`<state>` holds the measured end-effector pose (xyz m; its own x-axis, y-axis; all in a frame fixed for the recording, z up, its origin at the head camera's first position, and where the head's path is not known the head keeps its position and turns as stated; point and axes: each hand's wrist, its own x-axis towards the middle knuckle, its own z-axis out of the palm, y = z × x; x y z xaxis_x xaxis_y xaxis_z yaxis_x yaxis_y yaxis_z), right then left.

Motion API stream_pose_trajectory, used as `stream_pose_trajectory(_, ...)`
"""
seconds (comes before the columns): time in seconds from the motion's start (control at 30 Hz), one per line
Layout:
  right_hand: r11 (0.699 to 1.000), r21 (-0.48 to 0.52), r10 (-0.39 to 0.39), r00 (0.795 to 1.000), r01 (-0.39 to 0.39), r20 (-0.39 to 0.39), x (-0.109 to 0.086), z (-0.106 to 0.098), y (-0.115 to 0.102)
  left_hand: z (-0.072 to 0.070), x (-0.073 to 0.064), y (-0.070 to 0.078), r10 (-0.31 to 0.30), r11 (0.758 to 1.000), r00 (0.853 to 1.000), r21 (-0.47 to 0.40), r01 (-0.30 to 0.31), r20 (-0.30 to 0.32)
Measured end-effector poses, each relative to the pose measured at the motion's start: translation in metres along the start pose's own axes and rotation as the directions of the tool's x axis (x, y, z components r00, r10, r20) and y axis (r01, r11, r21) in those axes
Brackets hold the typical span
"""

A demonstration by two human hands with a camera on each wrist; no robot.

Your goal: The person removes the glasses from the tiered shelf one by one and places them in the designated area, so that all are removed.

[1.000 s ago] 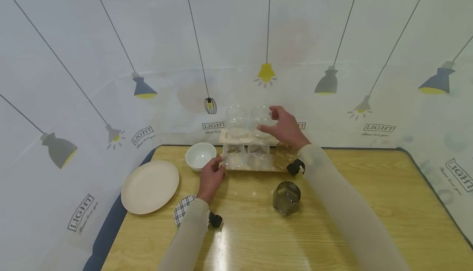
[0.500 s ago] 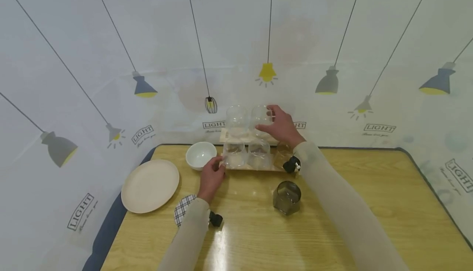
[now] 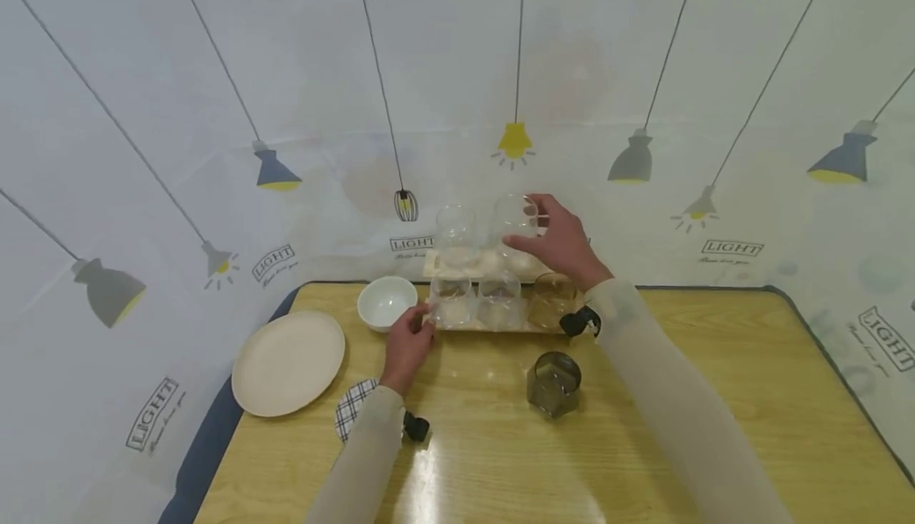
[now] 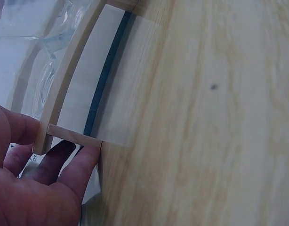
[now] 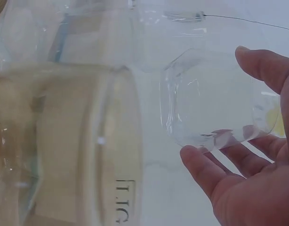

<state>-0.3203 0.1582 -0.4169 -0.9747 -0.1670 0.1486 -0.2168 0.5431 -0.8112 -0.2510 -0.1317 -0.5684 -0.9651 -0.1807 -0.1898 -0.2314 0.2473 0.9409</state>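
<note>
My right hand [image 3: 565, 242] holds a clear glass [image 3: 516, 218] by its side, raised above the upper tier of a two-tier wooden rack [image 3: 493, 330]. In the right wrist view, thumb and fingers lie on opposite sides of this clear glass [image 5: 205, 103]. Another clear glass [image 3: 456, 234] stands beside it on the upper tier. Below are two more clear glasses and an amber glass [image 3: 552, 302]. At the rack's left end, my left hand [image 3: 409, 347] grips the wood; the left wrist view shows fingers around the rack's end [image 4: 74, 135].
A dark grey faceted glass [image 3: 554, 385] stands on the table [image 3: 486, 445] before the rack. A white bowl [image 3: 388, 303], a round beige plate [image 3: 289, 365] and a checked round mat [image 3: 353, 405] lie to the left. A printed wall [image 3: 443, 71] rises close behind the rack.
My right hand has closed around the right upper clear glass and lifted it slightly up and to the right off the tier. The left hand has stayed at the rack's end.
</note>
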Motion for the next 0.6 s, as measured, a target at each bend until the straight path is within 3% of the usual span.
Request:
stream_pose_trajectory(0.37,0.996,0.015,-0.091,0.993,0.092,-0.079,-0.035,-0.027,-0.003,0.001,-0.003,0.002,-0.024,1.0,1.0,-0.016,0.024,0.004)
stream_pose_trajectory(0.6,0.994,0.015,-0.108,0.988,0.111,-0.109,-0.065,-0.045,-0.002,0.001,-0.002,0.002,-0.023,0.999,1.0,-0.022,0.023,0.011)
